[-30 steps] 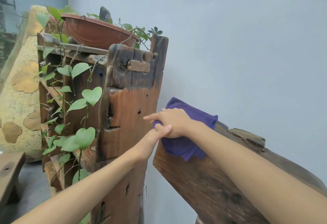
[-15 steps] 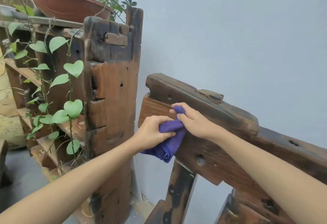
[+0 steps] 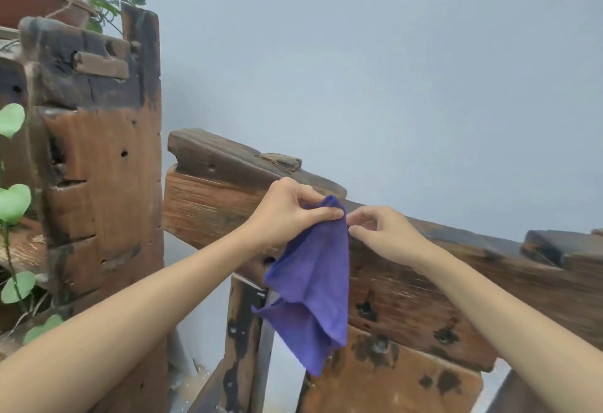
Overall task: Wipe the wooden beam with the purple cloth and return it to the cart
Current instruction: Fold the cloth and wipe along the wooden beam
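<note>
The purple cloth point(image 3: 310, 285) hangs loose in front of the wooden beam point(image 3: 208, 197), a dark, weathered timber that slopes down to the right. My left hand point(image 3: 287, 213) pinches the cloth's top corner between thumb and fingers. My right hand point(image 3: 381, 233) is just right of that corner, fingers curled and apart, its fingertips close to the cloth's edge; I cannot tell whether they touch it. The cloth's lower part dangles free over the beam's front face. No cart is in view.
A tall worn wooden post point(image 3: 101, 184) stands at the left, with a trailing green vine point(image 3: 13, 197) and a brown plant pot point(image 3: 29, 1) on top. A plain grey wall point(image 3: 391, 70) is behind. An upright support point(image 3: 241, 341) carries the beam from below.
The cloth was pressed on the beam under my right hand, then bunched in both hands. Now my left hand holds it up by a corner and it hangs open. The view shifted right.
</note>
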